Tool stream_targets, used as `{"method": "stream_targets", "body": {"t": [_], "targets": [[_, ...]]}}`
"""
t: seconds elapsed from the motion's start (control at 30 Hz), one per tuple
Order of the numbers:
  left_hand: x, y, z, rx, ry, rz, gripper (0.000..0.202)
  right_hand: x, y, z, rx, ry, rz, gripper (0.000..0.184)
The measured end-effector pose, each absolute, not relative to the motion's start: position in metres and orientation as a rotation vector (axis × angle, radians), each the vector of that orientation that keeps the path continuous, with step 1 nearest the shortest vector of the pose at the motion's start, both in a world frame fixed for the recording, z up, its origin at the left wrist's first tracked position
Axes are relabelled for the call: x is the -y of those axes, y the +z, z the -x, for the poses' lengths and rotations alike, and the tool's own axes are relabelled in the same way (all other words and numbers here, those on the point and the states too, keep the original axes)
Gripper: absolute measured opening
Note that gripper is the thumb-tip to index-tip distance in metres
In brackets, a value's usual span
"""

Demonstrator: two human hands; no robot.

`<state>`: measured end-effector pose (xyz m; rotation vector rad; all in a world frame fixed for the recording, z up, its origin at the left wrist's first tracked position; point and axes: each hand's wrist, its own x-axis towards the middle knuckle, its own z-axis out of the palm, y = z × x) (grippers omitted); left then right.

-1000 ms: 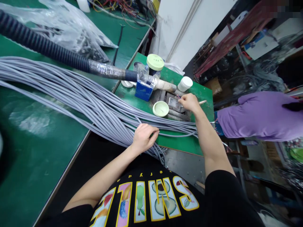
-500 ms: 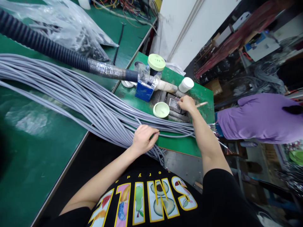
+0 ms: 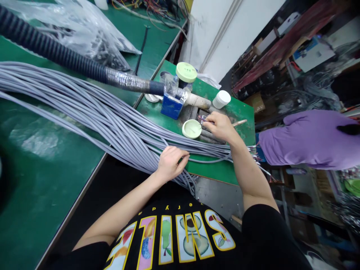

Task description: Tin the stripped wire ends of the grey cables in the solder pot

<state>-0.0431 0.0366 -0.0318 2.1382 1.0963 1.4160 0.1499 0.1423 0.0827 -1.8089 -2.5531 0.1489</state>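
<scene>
My left hand (image 3: 170, 164) rests on a thick bundle of grey cables (image 3: 92, 112) at the table's near edge, its fingers pinched round one cable. My right hand (image 3: 220, 126) is closed on the stripped, coloured wire ends of a cable. It holds them over a dark metal pot (image 3: 204, 117), beside a round pale green dish (image 3: 191, 129).
A black corrugated hose (image 3: 56, 54) runs to a blue box (image 3: 171, 106). A green-lidded jar (image 3: 186, 72) and a white jar (image 3: 221, 99) stand behind. A clear plastic bag (image 3: 84, 33) lies far left. A person in a purple sleeve (image 3: 306, 138) is at the right.
My right hand has moved a little left, from over the metal pot toward the green dish. My left hand has stayed on the cables.
</scene>
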Motion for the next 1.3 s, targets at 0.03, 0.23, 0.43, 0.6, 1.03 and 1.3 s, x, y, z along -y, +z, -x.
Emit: {"method": "stream_targets", "body": {"t": [0.03,0.23,0.43,0.6,1.03,1.3], "targets": [[-0.037,-0.032,0.043,-1.097,1.419,-2.138,0.007,-0.141,0.080,-0.144,2.594,0.132,1.785,0.028],[-0.037,-0.032,0.042,-1.108,1.420,-2.142,0.007,-0.139,0.061,-0.120,2.813,0.043,1.824,0.031],[-0.037,-0.031,0.042,-1.114,1.416,-2.149,0.007,-0.138,0.054,-0.111,2.915,-0.034,1.838,0.031],[-0.037,-0.031,0.043,-1.116,1.409,-2.144,0.009,-0.137,0.054,-0.104,2.939,-0.111,1.851,0.031],[-0.037,-0.034,0.043,-1.104,1.406,-2.139,0.007,-0.161,0.063,-0.179,2.388,-0.099,2.296,0.033],[-0.036,-0.032,0.043,-1.103,1.413,-2.153,0.006,-0.179,0.039,-0.190,2.269,-0.086,2.462,0.030]]}}
